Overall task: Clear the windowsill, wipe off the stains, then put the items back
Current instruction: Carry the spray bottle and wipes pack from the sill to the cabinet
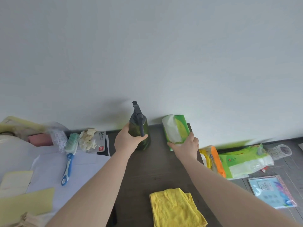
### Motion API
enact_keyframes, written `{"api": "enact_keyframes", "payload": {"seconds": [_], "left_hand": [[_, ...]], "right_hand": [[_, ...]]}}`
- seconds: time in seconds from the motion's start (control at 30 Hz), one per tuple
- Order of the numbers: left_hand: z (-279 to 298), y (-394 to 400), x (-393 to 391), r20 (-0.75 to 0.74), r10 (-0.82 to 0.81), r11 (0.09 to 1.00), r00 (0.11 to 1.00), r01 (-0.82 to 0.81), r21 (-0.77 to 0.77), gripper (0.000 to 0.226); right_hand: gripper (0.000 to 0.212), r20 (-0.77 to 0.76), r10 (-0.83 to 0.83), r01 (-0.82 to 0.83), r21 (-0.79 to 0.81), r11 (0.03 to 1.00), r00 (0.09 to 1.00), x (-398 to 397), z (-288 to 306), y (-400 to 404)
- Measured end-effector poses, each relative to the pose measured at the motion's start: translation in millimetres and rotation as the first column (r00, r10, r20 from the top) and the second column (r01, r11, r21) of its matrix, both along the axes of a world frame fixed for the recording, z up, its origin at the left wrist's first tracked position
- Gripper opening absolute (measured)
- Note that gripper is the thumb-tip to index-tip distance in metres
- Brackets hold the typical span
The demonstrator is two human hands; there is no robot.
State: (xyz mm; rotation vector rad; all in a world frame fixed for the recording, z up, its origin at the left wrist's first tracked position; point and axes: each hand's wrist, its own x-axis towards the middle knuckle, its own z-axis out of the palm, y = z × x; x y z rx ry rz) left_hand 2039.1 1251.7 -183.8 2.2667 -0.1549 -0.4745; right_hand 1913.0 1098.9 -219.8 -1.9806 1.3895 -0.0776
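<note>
Against the wall, at the dark windowsill's [157, 164] far edge, left hand [126, 141] grips the sprayer [139, 128], right hand [186, 147] pinches the tissue pack [176, 130]; its loose wrapper could slip.

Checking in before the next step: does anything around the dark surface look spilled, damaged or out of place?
No spill or damage shows. The left hand grips the green spray bottle upright; the right hand holds the tissue pack. Only oddity: crumpled paper lying by the scrub brush.
</note>
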Motion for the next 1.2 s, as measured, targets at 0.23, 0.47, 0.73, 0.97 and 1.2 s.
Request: {"api": "enact_keyframes", "payload": {"seconds": [0.23,0.47,0.73,0.97,1.2], "left_hand": [[-5.8,0.2,-0.3,-0.013,-0.010,1.000,1.000,0.010,0.022,0.066],[13.0,12.6,-22.0,-0.262,-0.146,0.926,0.954,0.225,0.303,0.037],[66.6,-23.7,-92.4,-0.284,-0.317,0.833,0.905,0.409,0.373,0.036],[124.8,-121.8,-231.5,-0.167,-0.539,0.749,0.826,0.560,0.354,0.017],[146.0,-253.8,-417.7,-0.105,-0.785,0.542,0.611,0.758,0.363,0.025]], "right_hand": [[0.110,-0.042,0.049,-0.047,0.040,0.998,0.998,-0.9,-5.9,-5.1],[0.090,-0.153,0.164,-0.162,0.027,0.986,0.975,-18.2,18.7,-14.0],[0.014,-0.248,0.396,-0.369,0.148,0.917,0.884,-97.2,64.6,-43.4],[0.027,-0.271,0.276,-0.258,0.101,0.961,0.922,-256.7,105.7,-112.6],[0.037,-0.279,0.048,-0.029,0.072,0.997,0.959,-485.9,139.4,-196.1]]}}
